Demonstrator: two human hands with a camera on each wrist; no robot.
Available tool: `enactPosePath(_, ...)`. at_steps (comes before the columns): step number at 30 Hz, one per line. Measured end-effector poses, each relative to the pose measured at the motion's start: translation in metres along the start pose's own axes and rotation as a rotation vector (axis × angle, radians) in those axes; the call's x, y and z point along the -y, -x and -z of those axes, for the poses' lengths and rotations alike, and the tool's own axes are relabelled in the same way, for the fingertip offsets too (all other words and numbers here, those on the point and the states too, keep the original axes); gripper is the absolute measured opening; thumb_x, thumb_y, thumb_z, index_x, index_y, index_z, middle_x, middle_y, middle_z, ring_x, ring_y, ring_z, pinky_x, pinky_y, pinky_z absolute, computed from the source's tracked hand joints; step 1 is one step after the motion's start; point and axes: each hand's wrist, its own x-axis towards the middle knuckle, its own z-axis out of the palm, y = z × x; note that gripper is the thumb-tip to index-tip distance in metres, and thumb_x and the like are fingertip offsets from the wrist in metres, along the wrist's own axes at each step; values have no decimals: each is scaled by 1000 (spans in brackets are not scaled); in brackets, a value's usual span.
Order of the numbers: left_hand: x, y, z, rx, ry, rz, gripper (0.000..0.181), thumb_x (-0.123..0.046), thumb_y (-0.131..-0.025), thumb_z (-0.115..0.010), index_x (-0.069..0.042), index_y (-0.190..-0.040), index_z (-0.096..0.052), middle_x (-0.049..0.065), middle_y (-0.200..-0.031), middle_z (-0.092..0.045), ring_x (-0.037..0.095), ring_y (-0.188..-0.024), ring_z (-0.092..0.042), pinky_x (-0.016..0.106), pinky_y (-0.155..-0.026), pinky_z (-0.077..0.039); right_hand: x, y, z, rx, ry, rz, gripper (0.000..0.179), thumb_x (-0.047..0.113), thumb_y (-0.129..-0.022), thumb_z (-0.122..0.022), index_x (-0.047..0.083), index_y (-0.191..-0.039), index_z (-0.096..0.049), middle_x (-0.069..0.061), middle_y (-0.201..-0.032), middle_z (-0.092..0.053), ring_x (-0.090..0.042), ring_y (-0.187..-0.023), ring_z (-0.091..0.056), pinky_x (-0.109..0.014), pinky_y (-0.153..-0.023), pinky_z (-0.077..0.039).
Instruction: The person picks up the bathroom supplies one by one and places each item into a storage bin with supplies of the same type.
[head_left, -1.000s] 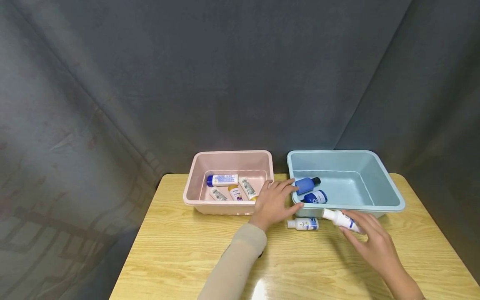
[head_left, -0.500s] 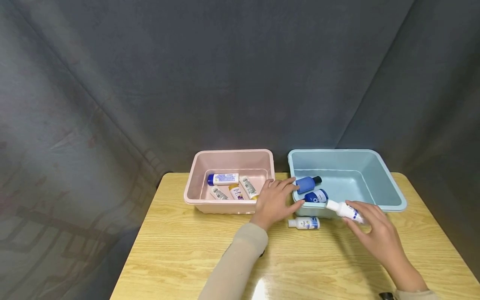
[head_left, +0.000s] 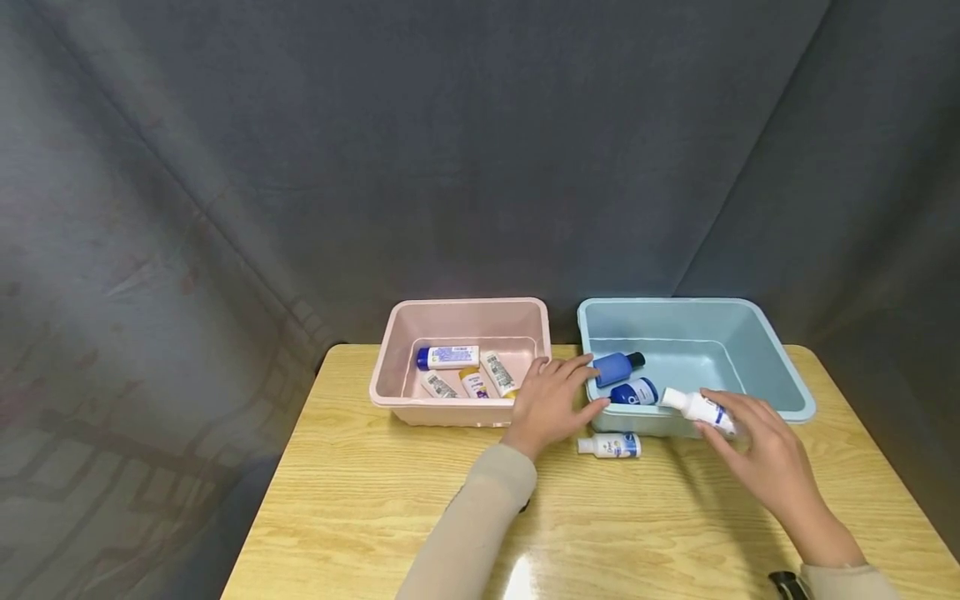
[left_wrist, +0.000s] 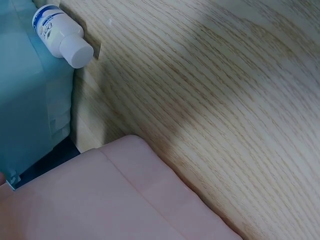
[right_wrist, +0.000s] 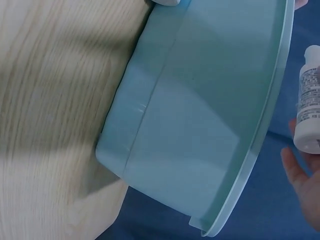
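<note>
My right hand (head_left: 768, 454) pinches a small white bottle (head_left: 697, 411) between thumb and fingers, its cap pointing left over the front rim of the light blue bin (head_left: 697, 312). In the right wrist view that bottle (right_wrist: 310, 100) appears beyond the bin's rim. My left hand (head_left: 547, 406) lies with fingers spread at the blue bin's front left corner, fingertips right at its rim. Inside that bin are a blue bottle with a black cap (head_left: 613, 369) and a dark blue bottle with a white label (head_left: 633, 392). Another white bottle (head_left: 611, 445) lies on the table before the bin.
Left of the blue bin stands a pink bin (head_left: 450, 414) holding several small bottles, among them a white tube with a blue cap (head_left: 448, 357). Both bins sit near the back of the wooden table (head_left: 360, 500). A dark grey curtain (head_left: 480, 167) hangs behind.
My right hand has raised the white bottle slightly and carried it rightward and forward, so it now overlaps the blue bin's front rim. The left hand has stayed at the corner.
</note>
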Motion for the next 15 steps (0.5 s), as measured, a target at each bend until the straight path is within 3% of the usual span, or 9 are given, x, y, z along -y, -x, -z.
enactPosePath(2, 0, 0, -1, -4, -6, -4, 62, -71, -97, -25, -38, -144, -47, -15, -155, -36, 12, -131, -47, 36, -112, -29, -1, -2, 0, 16, 11, -22, 54, -1, -68, -85, 3, -119, -68, -21, -113, -66, -39, -100, -57, -36, -91, -45)
enactPosePath(5, 1, -1, -2, -11, -14, -7, 63, -73, -96, -24, -38, -144, -47, -16, -155, -36, 11, -130, -47, 36, -111, -30, -4, -6, 0, 40, 20, -56, 51, 3, -72, -85, 2, -120, -67, -23, -114, -65, -41, -101, -57, -58, -76, -44)
enactPosePath(15, 1, 1, 0, 11, -4, -8, 73, -80, -90, -27, -38, -148, -43, -17, -157, -33, 13, -133, -45, 37, -112, -28, -5, -16, 0, 105, 35, -167, 48, 10, -80, -82, 1, -123, -64, -27, -117, -62, -43, -99, -55, -58, -69, -43)
